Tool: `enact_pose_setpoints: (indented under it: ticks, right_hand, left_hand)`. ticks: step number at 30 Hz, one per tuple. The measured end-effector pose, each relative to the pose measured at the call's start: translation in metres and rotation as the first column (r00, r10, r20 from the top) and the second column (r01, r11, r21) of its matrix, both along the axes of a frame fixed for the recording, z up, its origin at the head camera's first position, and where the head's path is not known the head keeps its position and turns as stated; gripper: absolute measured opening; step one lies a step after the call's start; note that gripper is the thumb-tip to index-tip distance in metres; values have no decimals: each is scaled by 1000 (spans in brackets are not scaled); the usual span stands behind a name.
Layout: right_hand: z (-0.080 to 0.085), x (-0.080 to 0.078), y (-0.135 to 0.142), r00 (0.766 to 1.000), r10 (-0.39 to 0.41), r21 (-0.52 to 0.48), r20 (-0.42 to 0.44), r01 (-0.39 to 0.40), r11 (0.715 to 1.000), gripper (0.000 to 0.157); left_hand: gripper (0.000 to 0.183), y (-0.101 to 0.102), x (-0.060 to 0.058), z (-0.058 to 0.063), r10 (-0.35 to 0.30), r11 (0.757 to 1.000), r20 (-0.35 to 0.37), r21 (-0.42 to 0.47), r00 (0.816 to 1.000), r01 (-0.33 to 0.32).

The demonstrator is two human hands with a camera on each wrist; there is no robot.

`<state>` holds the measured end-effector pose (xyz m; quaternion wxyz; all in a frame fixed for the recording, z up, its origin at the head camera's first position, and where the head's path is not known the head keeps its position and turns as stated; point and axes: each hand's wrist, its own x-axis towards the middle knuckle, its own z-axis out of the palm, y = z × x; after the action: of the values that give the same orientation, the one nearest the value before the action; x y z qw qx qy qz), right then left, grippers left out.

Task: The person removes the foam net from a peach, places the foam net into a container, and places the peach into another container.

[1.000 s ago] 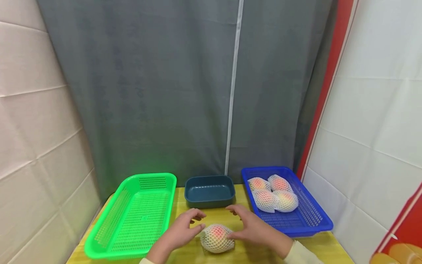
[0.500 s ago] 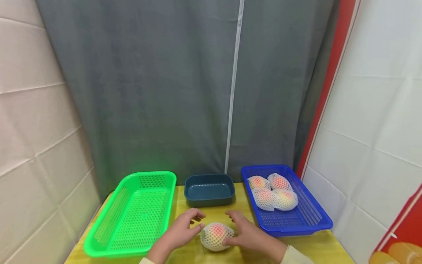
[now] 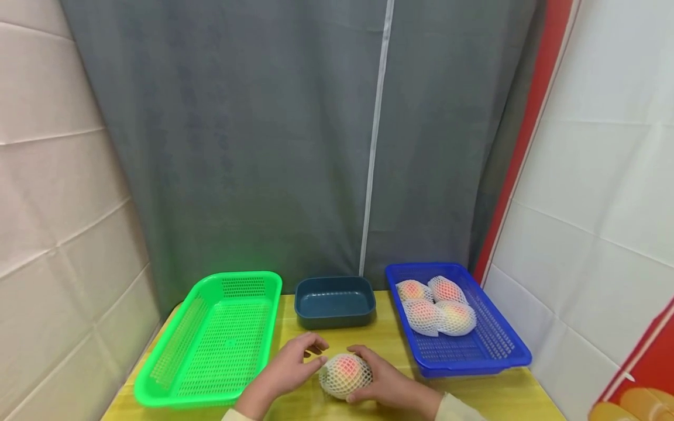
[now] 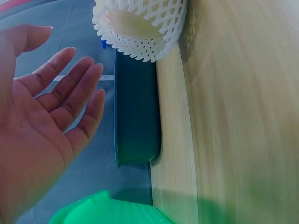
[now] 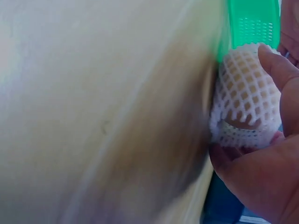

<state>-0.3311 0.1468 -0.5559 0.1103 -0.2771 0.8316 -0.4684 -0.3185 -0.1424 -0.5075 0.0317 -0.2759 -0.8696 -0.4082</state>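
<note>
Curtain: dark grey, behind bench; pale vertical seam
Tray: dark teal, between green basket and blue basket
Right wall: white, creased; red band alongside

A yellow table with streaky wood grain carries everything here; the wrist views show the same grain, paler. Directly on it stand three containers: a bright green perforated basket at the left, a small dark teal tray at the back middle, and a blue basket at the right. Nearer the front edge — between the two baskets — sits one netted fruit.
</note>
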Motion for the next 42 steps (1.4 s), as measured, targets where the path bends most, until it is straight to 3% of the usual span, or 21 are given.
enact_pose_setpoints:
  ticks: [13,25,33,42]
  right_hand:
    - [-8,-3,-7,999,6,-95,53,-1,995,74]
    - [-8,-2,-13,999,-39,-91,4,40,995,78]
    - [15,-5,-12,997,-68,-172,-42,60,983,80]
    - [44,-11,-6,978,-101,-184,-182,67,981,80]
  left_hand:
    - [11,0,1,-2,-9,1000,13,15,1000,9]
    - [11,-2,1,-1,-6,999,9,36,1000,6]
    - [9,-6,-3,0,10,995,-36,97,999,-6]
    - [6,-9,-6,1,40,988,-75,155,996,-28]
